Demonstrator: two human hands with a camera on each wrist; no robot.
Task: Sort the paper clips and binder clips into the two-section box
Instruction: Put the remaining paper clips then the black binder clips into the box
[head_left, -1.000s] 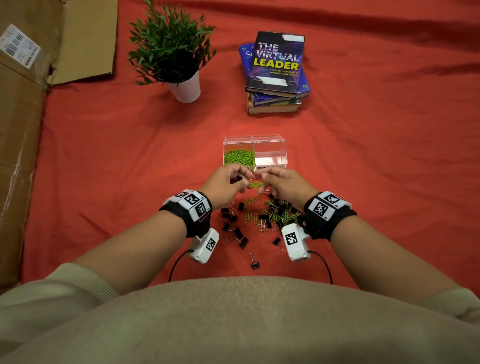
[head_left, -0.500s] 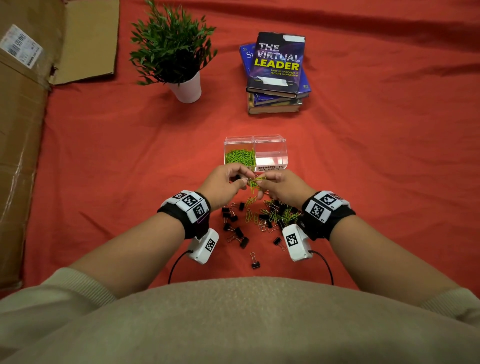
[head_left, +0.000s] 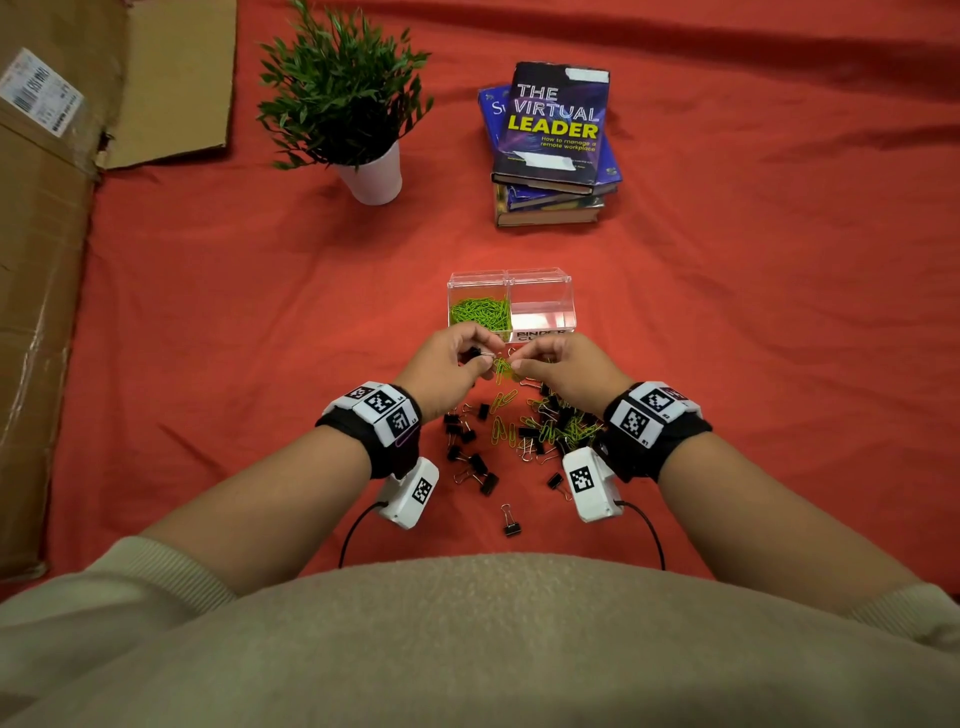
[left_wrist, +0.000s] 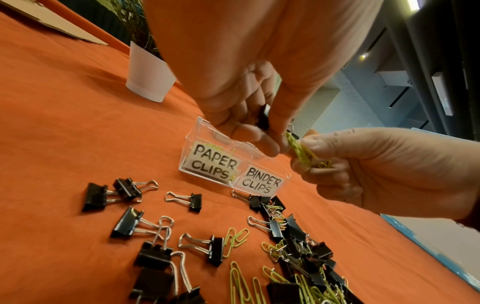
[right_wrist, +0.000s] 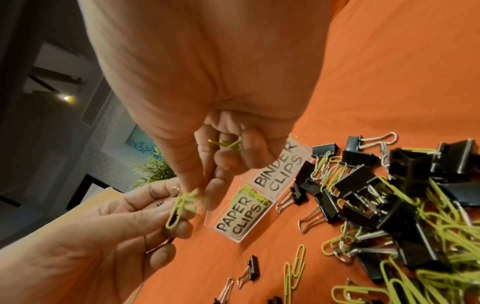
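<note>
A clear two-section box (head_left: 509, 275) stands on the red cloth, labelled PAPER CLIPS (left_wrist: 214, 164) and BINDER CLIPS (right_wrist: 279, 172). Green paper clips (head_left: 480, 312) fill its left section. My two hands meet just in front of it, above the cloth. My left hand (head_left: 480, 358) curls round a black binder clip (left_wrist: 263, 119) and pinches a green paper clip (right_wrist: 176, 211). My right hand (head_left: 524, 364) pinches the same tangle of green paper clips (left_wrist: 303, 153) and keeps more in its curled fingers (right_wrist: 226, 144). A mixed pile of clips (head_left: 545, 426) lies under my wrists.
A potted plant (head_left: 363, 130) and a stack of books (head_left: 550, 150) stand behind the box. Cardboard (head_left: 47, 312) lies along the left edge. One lone binder clip (head_left: 511, 522) sits near my body.
Both hands stay together in front of the box, with only the fingertips shifting on the green clips between them. Nothing has been let go.
</note>
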